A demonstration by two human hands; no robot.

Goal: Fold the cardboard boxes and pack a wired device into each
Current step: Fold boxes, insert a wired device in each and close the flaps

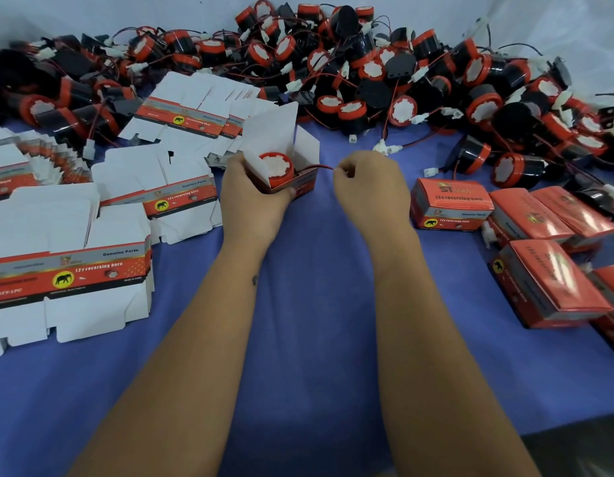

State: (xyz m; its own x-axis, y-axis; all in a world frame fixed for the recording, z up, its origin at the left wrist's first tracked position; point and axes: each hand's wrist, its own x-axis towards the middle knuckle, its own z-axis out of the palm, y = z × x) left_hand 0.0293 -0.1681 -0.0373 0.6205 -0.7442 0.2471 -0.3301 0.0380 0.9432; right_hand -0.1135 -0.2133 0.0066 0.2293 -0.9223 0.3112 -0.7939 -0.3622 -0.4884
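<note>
1. Head view: the red wire (322, 166) trails over the open box's (287, 156) side wall; my worry is it gets pinched under a flap, or a tug drags the horn (277, 166) askew.
2. The left hand (255, 192) wraps the box, mid-surface, horn seated inside just above its fingers (291, 191); the right hand (369, 182) pinches the wire just beside the box.

Flat cartons (68, 270) read "12v reversing horn" ("Genuine Parts" above).

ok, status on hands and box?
Left hand grips open cardboard box. Red-and-black horn seated inside. Right hand pinches its red wire. Flaps open, nothing blocking.
</note>
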